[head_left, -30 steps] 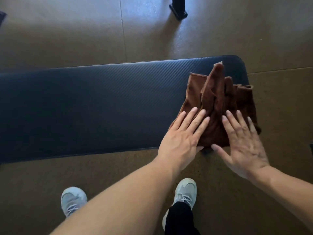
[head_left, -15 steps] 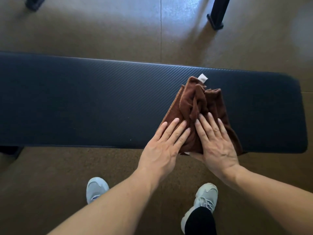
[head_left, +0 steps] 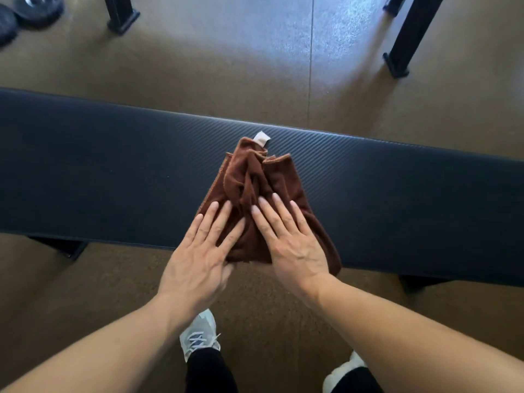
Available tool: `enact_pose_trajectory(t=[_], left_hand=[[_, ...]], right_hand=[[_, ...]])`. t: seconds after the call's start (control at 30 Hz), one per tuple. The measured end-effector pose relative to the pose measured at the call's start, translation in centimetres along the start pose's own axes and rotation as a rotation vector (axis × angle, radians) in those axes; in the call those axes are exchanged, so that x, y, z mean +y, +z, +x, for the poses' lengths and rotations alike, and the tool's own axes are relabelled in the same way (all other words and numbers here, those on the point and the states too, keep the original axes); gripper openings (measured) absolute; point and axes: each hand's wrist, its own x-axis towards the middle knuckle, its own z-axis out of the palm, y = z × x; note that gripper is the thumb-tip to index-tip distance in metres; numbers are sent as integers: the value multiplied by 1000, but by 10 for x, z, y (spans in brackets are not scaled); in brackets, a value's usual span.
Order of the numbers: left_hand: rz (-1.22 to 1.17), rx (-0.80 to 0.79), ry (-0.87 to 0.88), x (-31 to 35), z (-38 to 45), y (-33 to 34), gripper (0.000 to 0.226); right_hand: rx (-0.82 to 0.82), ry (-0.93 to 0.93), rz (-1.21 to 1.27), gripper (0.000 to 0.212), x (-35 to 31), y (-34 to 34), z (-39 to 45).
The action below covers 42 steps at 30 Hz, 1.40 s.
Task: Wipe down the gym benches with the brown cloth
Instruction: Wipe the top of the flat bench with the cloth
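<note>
A long dark padded gym bench (head_left: 113, 177) runs across the view from left to right. A bunched brown cloth (head_left: 249, 177) with a small white tag lies on the bench's middle, reaching its near edge. My left hand (head_left: 201, 251) presses flat on the cloth's near left part with straight fingers. My right hand (head_left: 289, 236) presses flat on the cloth's near right part, fingers straight and spread. The two hands lie side by side, almost touching.
Black frame legs stand on the brown floor beyond the bench, one at the back left (head_left: 122, 15) and one at the back right (head_left: 408, 38). Weight plates (head_left: 31, 9) lie in the far left corner. My shoes (head_left: 198, 336) are under the bench's near edge.
Both hands have slid the cloth leftward along the bench, from its right end to its middle. The hands have drawn closer together on the cloth.
</note>
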Motion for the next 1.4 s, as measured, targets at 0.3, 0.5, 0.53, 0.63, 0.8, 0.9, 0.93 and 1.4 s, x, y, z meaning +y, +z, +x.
enact_pose_trajectory(t=[0.3, 0.5, 0.53, 0.63, 0.8, 0.9, 0.93, 1.4], left_hand=[[50, -112, 106, 70, 58, -4, 104], [33, -126, 253, 200, 122, -8, 115], [21, -119, 276, 227, 133, -8, 118], [-30, -96, 323, 303, 168, -10, 117], [-120, -87, 409, 397, 218, -14, 80], [-161, -112, 452, 431, 248, -17, 66], [-160, -106, 460, 439, 259, -16, 65], [-261, -199, 217, 489, 404, -46, 62]], right_hand=[[-12, 5, 93, 100, 87, -11, -56], [-9, 120, 98, 103, 201, -11, -153], [-4, 142, 98, 104, 223, -11, -172], [-13, 209, 71, 106, 287, -11, -225], [80, 387, 133, 88, 357, -5, -288], [169, 514, 265, 76, 377, -3, -301], [189, 553, 327, 74, 381, -3, -301], [15, 856, 847, 60, 493, -45, -210]])
